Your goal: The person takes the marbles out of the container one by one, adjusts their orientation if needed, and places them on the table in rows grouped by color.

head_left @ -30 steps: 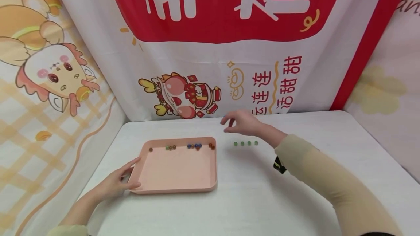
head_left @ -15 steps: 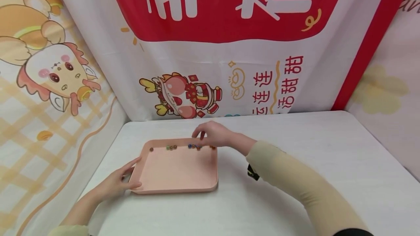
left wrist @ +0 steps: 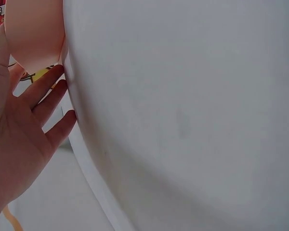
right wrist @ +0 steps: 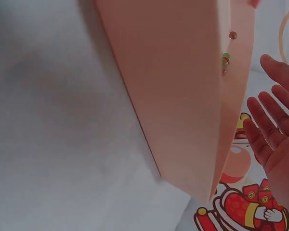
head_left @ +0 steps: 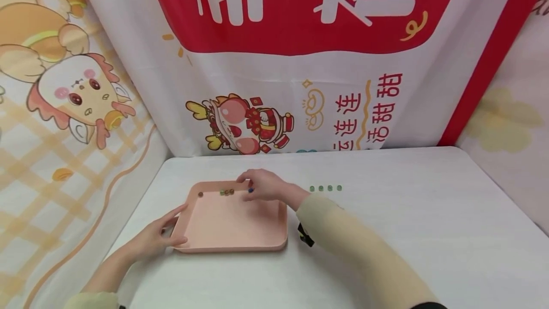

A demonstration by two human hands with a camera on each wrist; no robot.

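My left hand (head_left: 154, 238) grips the left edge of the pink rectangular tray (head_left: 229, 225), thumb and forefinger reaching over its rim. In the left wrist view its other fingers (left wrist: 53, 98) lie fairly straight against the outside. Over the tray's far right part hovers my right hand (head_left: 267, 185), thumb and forefinger spread. A blue marble (head_left: 250, 190) shows between them. In the right wrist view this hand's fingers (right wrist: 267, 115) are extended. Along the tray's far wall lie a lone brown marble (head_left: 200, 194) and a green-and-brown marble group (head_left: 226, 192). The hand hides the tray's far right corner.
Several green marbles (head_left: 325, 188) stand in a row on the white table (head_left: 369, 223), right of the tray. A printed cloth backdrop (head_left: 326, 70) hangs behind the table, with a patterned cloth (head_left: 86, 123) on the left side.
My right hand has moved left from over the green marble row to the tray's far side, above the blue marble. The left hand stays on the tray.
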